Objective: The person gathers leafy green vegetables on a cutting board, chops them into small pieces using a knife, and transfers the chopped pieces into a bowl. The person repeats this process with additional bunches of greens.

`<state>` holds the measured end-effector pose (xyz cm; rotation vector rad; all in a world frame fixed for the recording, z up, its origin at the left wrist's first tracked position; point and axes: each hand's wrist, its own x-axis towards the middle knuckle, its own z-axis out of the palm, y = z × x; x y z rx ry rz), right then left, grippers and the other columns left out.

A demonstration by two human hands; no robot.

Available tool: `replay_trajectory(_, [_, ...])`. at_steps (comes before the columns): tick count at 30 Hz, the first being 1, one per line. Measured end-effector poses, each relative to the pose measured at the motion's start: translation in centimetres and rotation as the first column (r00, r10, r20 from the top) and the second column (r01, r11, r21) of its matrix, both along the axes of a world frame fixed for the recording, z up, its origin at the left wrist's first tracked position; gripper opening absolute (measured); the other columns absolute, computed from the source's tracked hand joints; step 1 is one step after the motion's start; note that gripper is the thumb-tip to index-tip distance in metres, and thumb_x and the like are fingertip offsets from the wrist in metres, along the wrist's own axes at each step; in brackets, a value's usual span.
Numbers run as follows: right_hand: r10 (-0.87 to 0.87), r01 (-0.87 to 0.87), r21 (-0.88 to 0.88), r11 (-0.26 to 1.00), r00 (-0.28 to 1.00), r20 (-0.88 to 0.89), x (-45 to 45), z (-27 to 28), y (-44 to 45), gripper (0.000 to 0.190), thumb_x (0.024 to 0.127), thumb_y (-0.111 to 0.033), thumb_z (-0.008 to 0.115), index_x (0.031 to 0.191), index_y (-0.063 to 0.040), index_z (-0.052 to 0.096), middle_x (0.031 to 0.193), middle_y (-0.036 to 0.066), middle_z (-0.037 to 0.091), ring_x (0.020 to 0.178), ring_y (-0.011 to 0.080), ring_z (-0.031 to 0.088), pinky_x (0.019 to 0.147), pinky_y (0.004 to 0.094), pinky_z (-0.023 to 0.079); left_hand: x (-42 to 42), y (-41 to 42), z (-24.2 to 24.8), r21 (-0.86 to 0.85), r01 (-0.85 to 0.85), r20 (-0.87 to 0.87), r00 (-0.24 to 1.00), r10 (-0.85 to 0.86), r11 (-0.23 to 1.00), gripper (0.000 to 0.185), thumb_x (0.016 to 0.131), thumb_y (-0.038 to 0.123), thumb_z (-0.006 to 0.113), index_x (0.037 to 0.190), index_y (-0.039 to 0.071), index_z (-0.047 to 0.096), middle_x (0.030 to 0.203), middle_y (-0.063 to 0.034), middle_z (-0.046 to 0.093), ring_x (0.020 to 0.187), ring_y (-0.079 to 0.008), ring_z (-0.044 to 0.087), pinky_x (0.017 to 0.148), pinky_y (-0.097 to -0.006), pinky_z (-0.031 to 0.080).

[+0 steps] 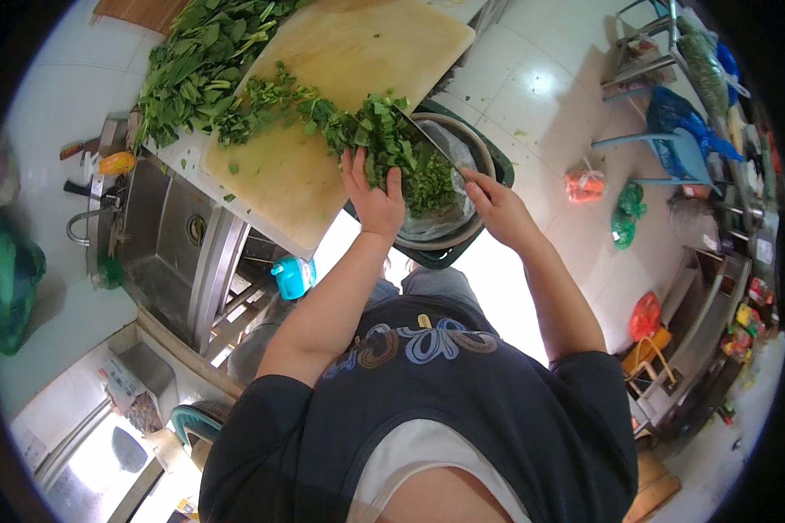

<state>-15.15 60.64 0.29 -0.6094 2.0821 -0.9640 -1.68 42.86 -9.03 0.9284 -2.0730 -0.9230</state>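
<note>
My left hand (376,201) rests with spread fingers against a bunch of leafy greens (373,131) at the right edge of a large yellowed cutting board (288,189). The handle of a kitchen knife (435,142) is in my right hand (494,204). Its blade slants up and left, along the right side of the bunch. Below the blade, a round bucket (487,153) lined with a clear plastic bag (461,147) holds chopped greens (432,186). Smaller cut greens (271,95) trail across the board. A big heap of uncut leafy stalks (203,65) lies at the board's left.
Left of the board is a steel sink (163,229) with a curved faucet (78,225). A turquoise bottle (292,277) stands below the board's near edge. On the tiled floor to the right are a bag of orange vegetables (585,186), a green bag (627,216) and a blue stool (683,157).
</note>
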Motion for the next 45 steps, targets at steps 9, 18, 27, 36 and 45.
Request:
replay_trajectory(9, [-0.069, 0.06, 0.132, 0.989, 0.995, 0.068, 2.2, -1.9, 4.8, 0.041, 0.103, -0.031, 0.055, 0.138, -0.011, 0.058, 0.117, 0.013, 0.07, 0.107, 0.019, 0.063, 0.094, 0.0304, 0.047, 1.1, 2.5, -2.9, -0.162, 0.285, 0.191, 0.948, -0.254, 0.945, 0.068, 0.087, 0.024, 0.074, 0.142, 0.005, 0.039, 0.151, -0.0287, 0.028, 0.14, -0.052, 0.026, 0.113, -0.0621, 0.024])
replay_trajectory(18, [0.095, -0.076, 0.383, 0.921, 0.995, -0.031, 2.1, -5.7, 5.6, 0.048, 0.098, -0.046, 0.054, 0.136, -0.017, 0.058, 0.113, 0.016, 0.07, 0.105, 0.0362, 0.066, 0.09, 0.0427, 0.052, 0.9, 3.0, -3.0, 0.39, 0.488, 0.681, 0.419, -0.601, 0.781, 0.062, 0.09, 0.046, 0.068, 0.141, 0.014, 0.052, 0.154, -0.019, 0.037, 0.144, -0.037, 0.032, 0.118, -0.0503, 0.024])
replay_trajectory(27, [0.21, -0.169, 0.306, 0.937, 0.972, -0.104, -0.2, 3.3, 5.2, 0.047, 0.089, -0.034, 0.072, 0.133, -0.023, 0.06, 0.093, 0.01, 0.073, 0.086, 0.029, 0.071, 0.076, 0.0399, 0.054, 4.3, -3.3, 4.7, 0.285, 0.451, 0.213, 0.831, -0.514, 0.846, 0.026, 0.092, 0.025, 0.067, 0.111, 0.007, 0.067, 0.118, -0.0146, 0.063, 0.109, -0.033, 0.061, 0.092, -0.043, 0.049])
replay_trajectory(36, [0.184, -0.157, 0.098, 0.983, 0.879, -0.44, -5.8, 4.8, -11.2, 0.037, 0.091, -0.025, 0.066, 0.128, -0.021, 0.063, 0.101, 0.012, 0.072, 0.093, 0.0327, 0.069, 0.08, 0.0411, 0.054, 8.8, -28.4, 0.6, -0.199, -0.375, 0.041, 0.92, 0.39, 0.905, 0.046, 0.099, 0.034, 0.055, 0.129, -0.001, 0.054, 0.128, -0.0231, 0.057, 0.121, -0.0431, 0.05, 0.108, -0.05, 0.035])
replay_trajectory(45, [0.475, -0.429, 0.206, 0.88, 0.764, -0.437, -6.4, 1.0, -30.7, 0.042, 0.091, -0.029, 0.063, 0.132, -0.023, 0.06, 0.115, 0.013, 0.069, 0.103, 0.0349, 0.066, 0.086, 0.0449, 0.053, 2.8, -28.2, 2.2, -0.157, -0.345, 0.299, 0.877, 0.377, 0.926, 0.054, 0.1, 0.041, 0.05, 0.134, -0.002, 0.051, 0.138, -0.0228, 0.051, 0.128, -0.0407, 0.046, 0.11, -0.0463, 0.035])
